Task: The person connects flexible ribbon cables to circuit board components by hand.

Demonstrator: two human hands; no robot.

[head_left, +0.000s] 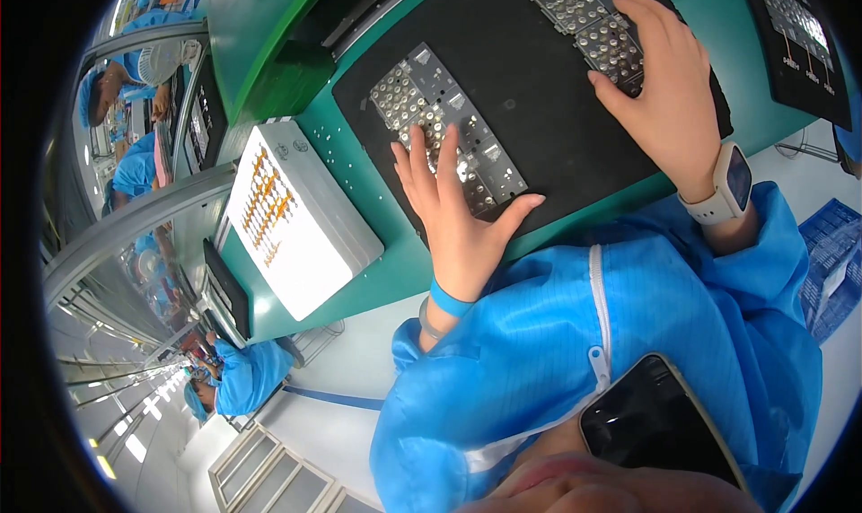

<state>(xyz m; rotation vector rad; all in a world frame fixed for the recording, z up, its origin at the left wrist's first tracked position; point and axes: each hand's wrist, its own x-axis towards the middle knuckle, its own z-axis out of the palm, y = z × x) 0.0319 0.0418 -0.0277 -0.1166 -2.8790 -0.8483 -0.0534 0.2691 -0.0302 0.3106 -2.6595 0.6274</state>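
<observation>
- The left hand (458, 208) lies flat and open on the near metal panel (444, 127), a grey perforated plate studded with small shiny domes; its fingers are spread over the panel's lower half and the thumb points out to the right. It grips nothing.
- The right hand (660, 82) rests on the far metal panel (588, 19), fingers curved down over its right end, pressing rather than holding; nothing is clasped in it.
- Both panels lie well apart on a black mat (557, 100) that covers the green counter (359, 217).
- The step in hand looks like pressing or checking the domes by touch, one panel under each hand.
- The next move likely calls for light, even fingertip pressure, keeping each panel from sliding on the mat.
- A white tray (301, 217) with rows of small orange parts sits to the left, untouched.
- A white wristwatch (723, 190) is on the right wrist, a blue band (446, 299) on the left.
</observation>
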